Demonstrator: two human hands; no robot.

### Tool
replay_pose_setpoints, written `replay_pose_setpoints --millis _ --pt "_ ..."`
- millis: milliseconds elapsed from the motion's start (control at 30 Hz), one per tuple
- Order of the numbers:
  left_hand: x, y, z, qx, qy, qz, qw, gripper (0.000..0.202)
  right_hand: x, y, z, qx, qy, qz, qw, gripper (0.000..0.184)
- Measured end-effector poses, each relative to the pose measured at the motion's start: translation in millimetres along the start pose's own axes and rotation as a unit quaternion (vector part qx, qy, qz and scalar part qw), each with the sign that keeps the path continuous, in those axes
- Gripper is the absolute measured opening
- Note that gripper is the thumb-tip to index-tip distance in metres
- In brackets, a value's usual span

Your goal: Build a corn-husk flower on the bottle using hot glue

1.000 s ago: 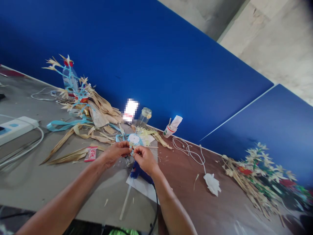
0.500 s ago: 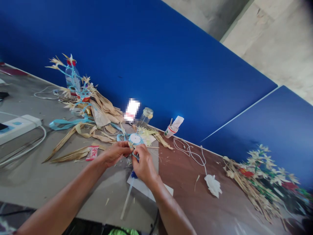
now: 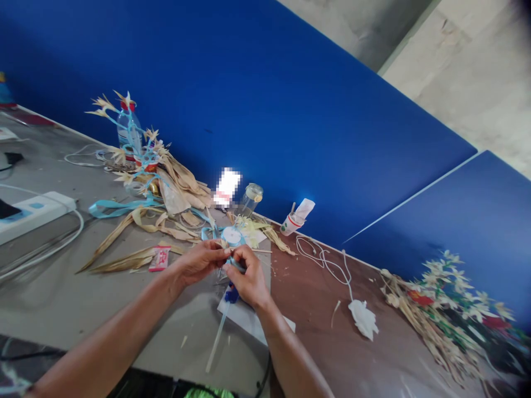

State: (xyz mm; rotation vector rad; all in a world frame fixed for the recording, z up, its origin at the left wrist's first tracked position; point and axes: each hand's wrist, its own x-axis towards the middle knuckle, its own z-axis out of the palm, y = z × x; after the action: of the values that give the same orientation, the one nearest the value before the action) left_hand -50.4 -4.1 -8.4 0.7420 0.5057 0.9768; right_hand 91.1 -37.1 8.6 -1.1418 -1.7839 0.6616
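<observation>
My left hand (image 3: 199,261) and my right hand (image 3: 248,279) meet at the middle of the table, fingers pinched together on a small piece of dried husk with light blue ribbon (image 3: 229,261). What exactly sits between the fingertips is too small to make out. Just beyond the hands lies a roll of light blue ribbon (image 3: 232,236). A blue glue gun (image 3: 231,293) on a white sheet (image 3: 244,316) is partly hidden under my right hand.
Dried husk strips (image 3: 136,226) and a water bottle (image 3: 126,132) lie at the left, with a white power strip (image 3: 35,209). A glass jar (image 3: 249,199), a paper cup (image 3: 291,221), a white cord (image 3: 323,258) and finished husk flowers (image 3: 440,298) sit to the right, against a blue partition (image 3: 290,110).
My right hand has shifted down and curled closer over the piece, now covering more of the glue gun. The camera view has drifted slightly.
</observation>
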Motion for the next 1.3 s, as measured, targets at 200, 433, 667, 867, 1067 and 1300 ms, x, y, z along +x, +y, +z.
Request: replay_pose_setpoints --millis 200,433,667,867,1067,1300 --pt "-2 4 2.6 -0.046 -0.020 0.017 0.999 0.023 3 3 4 0.182 0.023 0.126 0.975 0.023" --pt "-5 -1 7.4 -0.018 0.003 0.017 1.000 0.018 4 1 5 0.266 0.077 0.153 0.949 0.023" --pt "-2 -4 8.0 -0.009 0.024 0.015 1.000 0.020 4 3 6 0.256 0.074 0.165 0.950 0.017" --pt "0 -3 6.4 -0.013 0.052 0.015 0.998 0.025 6 5 6 0.300 0.061 0.197 0.931 0.023" --pt "0 -3 6.4 -0.017 0.070 0.024 0.997 0.027 7 5 10 0.359 0.050 0.230 0.903 0.024" --pt "-1 -2 2.9 0.007 0.029 0.029 0.999 0.019 8 6 11 0.381 0.033 0.245 0.891 0.022"
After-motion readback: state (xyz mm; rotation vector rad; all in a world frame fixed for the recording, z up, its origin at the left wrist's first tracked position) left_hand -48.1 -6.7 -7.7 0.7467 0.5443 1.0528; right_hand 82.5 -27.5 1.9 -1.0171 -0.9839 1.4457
